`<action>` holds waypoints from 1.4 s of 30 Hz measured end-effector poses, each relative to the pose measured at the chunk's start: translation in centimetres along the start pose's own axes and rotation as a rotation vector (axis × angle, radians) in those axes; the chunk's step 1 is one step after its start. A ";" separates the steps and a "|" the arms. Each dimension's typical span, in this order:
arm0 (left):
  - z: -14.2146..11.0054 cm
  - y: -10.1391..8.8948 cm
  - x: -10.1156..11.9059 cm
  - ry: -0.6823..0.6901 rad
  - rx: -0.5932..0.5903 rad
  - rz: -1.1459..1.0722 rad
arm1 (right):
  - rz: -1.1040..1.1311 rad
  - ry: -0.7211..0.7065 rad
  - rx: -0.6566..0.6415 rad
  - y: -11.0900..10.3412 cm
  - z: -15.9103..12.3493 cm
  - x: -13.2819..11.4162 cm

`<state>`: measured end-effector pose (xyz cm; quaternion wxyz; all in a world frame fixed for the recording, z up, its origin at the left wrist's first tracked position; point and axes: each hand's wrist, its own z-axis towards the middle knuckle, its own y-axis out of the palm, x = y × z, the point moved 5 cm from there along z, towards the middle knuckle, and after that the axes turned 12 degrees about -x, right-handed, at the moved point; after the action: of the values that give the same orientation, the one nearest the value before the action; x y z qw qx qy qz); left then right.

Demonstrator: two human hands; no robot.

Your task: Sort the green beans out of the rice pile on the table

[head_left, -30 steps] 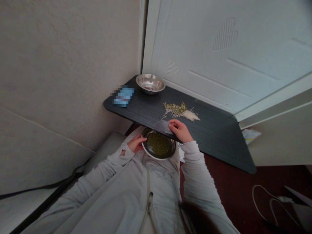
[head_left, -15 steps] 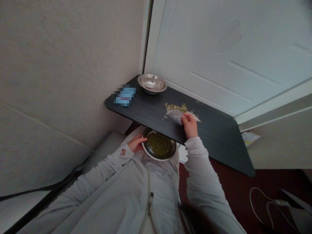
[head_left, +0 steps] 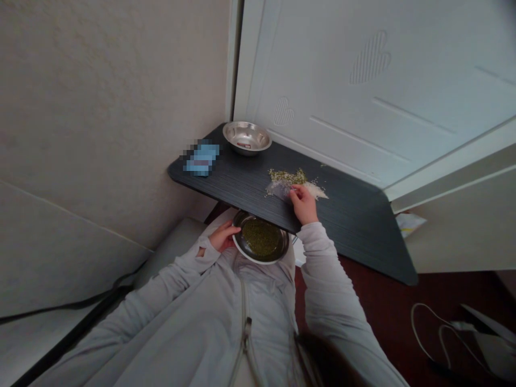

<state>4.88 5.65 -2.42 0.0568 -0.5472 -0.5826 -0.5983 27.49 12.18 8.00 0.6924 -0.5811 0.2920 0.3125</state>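
My left hand (head_left: 224, 236) grips the left rim of a metal bowl (head_left: 238, 248), which rests on my lap just under the table edge. Small green beans (head_left: 261, 238) cover the bowl's bottom. Over the table, my right hand (head_left: 302, 202) pinches a thin clear plastic sheet (head_left: 279, 190) between thumb and fingers. Its lower part lies against a scattered pile of mixed green and pale grains (head_left: 288, 176). Whiter grains (head_left: 316, 190) lie just right of my fingers, partly hidden by the hand.
On the dark folding table (head_left: 355, 231), an upright metal bowl (head_left: 247, 138) stands at the back left. Beside it lies a blurred blue item (head_left: 202, 159). A white door (head_left: 322, 80) borders the far edge, a wall the left. A white cable (head_left: 419, 333) lies on the red floor.
My right hand has moved a little left with the plastic sheet, uncovering more of the white grains. My left hand keeps its hold on the bowl. The whole view has shifted slightly.
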 end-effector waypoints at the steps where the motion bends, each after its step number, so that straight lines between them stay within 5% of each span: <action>1: 0.0 0.0 0.0 -0.003 -0.001 0.000 | 0.000 0.003 -0.021 0.1 0.0 0.1; 17: 0.3 -0.2 -0.3 0.012 -0.037 0.016 | 0.202 -0.026 -0.249 0.9 -1.6 -1.0; 23: 0.1 0.0 -0.1 0.014 -0.029 0.019 | 0.356 0.014 -0.194 0.5 -2.8 -1.7; 42: 0.2 -0.1 -0.3 0.018 -0.022 -0.022 | 0.265 0.010 -0.102 0.4 -3.6 -1.4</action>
<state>5.06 5.71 -2.73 0.0495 -0.5360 -0.5812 -0.6103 26.18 8.54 8.24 0.6132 -0.5735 0.3535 0.4124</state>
